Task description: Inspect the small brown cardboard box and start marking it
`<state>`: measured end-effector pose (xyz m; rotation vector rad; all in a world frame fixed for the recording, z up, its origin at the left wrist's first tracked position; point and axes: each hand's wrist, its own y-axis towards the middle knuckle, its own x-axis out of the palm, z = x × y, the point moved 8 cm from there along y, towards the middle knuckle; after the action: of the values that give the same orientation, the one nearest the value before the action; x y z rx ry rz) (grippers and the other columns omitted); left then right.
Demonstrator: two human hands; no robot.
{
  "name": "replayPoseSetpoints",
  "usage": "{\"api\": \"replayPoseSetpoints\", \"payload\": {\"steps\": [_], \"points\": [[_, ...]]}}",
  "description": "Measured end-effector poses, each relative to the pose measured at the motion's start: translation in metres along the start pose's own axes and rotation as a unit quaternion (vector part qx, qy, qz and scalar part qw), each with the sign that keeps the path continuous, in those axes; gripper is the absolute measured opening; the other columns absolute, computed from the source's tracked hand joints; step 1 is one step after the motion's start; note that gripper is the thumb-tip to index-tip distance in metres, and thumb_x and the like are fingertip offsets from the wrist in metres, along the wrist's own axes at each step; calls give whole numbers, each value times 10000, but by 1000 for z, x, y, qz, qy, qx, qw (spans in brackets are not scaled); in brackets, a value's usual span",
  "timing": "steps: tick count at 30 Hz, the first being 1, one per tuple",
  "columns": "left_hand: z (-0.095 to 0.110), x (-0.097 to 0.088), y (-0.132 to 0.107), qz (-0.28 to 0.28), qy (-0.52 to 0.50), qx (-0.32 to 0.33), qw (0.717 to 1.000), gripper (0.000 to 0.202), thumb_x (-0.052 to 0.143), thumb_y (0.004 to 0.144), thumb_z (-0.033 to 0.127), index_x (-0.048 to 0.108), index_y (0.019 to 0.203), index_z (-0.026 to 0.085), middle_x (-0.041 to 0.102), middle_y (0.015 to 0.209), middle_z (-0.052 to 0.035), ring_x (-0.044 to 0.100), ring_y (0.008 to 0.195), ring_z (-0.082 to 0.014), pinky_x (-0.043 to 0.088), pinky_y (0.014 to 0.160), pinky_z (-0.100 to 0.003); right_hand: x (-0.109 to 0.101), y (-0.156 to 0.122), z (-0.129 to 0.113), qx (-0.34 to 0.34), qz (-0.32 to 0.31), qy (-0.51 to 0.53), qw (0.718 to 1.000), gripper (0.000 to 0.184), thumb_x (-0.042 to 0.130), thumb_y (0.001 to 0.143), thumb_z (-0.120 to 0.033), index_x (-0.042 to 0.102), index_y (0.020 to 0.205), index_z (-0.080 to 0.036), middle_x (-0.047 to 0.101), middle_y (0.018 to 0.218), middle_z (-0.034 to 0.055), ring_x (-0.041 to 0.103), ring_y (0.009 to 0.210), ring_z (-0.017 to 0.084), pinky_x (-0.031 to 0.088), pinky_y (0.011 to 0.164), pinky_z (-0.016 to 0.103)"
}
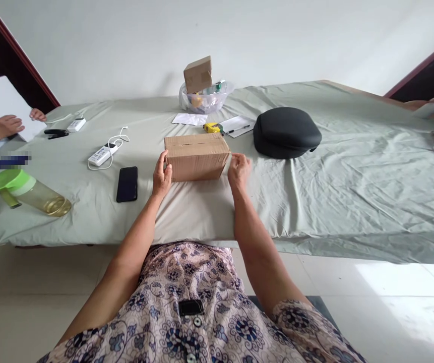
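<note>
A brown cardboard box (197,156) lies on the table covered with a grey-green cloth (315,201), straight in front of me. My left hand (162,175) grips its left end, thumb on top and fingers curled round the side. My right hand (238,169) presses against its right end with the fingers bent on the box's edge. The box is shut and rests flat on the cloth.
A black phone (127,184) lies left of the box, with a white power strip (102,154) and a green-lidded bottle (27,191) further left. A black case (286,132) sits to the right. Behind are papers, yellow tape, a plastic bag with a small box (198,74). Another person's hands (7,125) rest at far left.
</note>
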<state>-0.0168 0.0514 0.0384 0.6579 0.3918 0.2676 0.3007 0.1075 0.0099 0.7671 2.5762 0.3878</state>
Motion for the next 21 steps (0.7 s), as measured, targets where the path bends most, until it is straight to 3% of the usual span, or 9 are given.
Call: {"api": "replayPoseSetpoints", "payload": {"steps": [4,6,9,13,17,19,21], "points": [[-6,4,-1,-5,1,-2,1000,690,616,929,478,398,1548,264,492,1583,-124,457,1488,-279,391,1239,-465,1,-1,18,53,-73,-158,983,309,599,836,-359,769,1046,-209,617,1175,129,515,1214,313,350,1118,602],[-8,5,-2,-6,7,0,1000,701,637,909,403,391,1554,277,496,1579,-113,464,1481,-277,407,1230,-472,5,-3,20,54,-111,-207,970,317,624,803,-346,787,1033,-199,616,1173,145,509,1220,343,336,1106,626],[-11,5,-3,-6,15,-4,1000,712,638,897,343,386,1561,285,512,1562,-112,500,1449,-280,467,1181,-463,7,-4,17,43,-120,-241,962,285,638,779,-338,802,958,-188,644,1102,159,524,1169,364,349,1059,649],[-13,7,-3,-14,9,-11,1000,731,632,912,370,353,1585,303,472,1600,-113,489,1461,-294,533,1108,-439,3,-5,16,35,-84,-224,970,230,646,780,-335,771,887,-174,676,1038,161,552,1118,350,342,1053,662],[-12,8,-4,-18,12,0,1000,726,634,935,428,347,1590,304,447,1626,-112,464,1487,-294,490,1161,-446,-11,-3,15,62,-20,-172,983,408,710,761,-415,685,1085,-169,661,1084,151,554,1149,357,346,1068,664],[-11,8,-4,-20,10,5,1000,727,631,942,458,346,1591,297,442,1631,-115,449,1501,-293,461,1190,-452,-25,1,7,41,37,-119,991,460,723,764,-433,634,1138,-180,635,1094,128,556,1155,339,382,1068,630],[-10,9,-5,-20,6,6,1000,732,630,945,484,346,1591,293,440,1632,-122,446,1504,-294,448,1201,-454,-39,2,-8,-13,104,-50,993,380,675,821,-456,616,1099,-204,612,1063,97,569,1117,300,428,1056,581]]}}
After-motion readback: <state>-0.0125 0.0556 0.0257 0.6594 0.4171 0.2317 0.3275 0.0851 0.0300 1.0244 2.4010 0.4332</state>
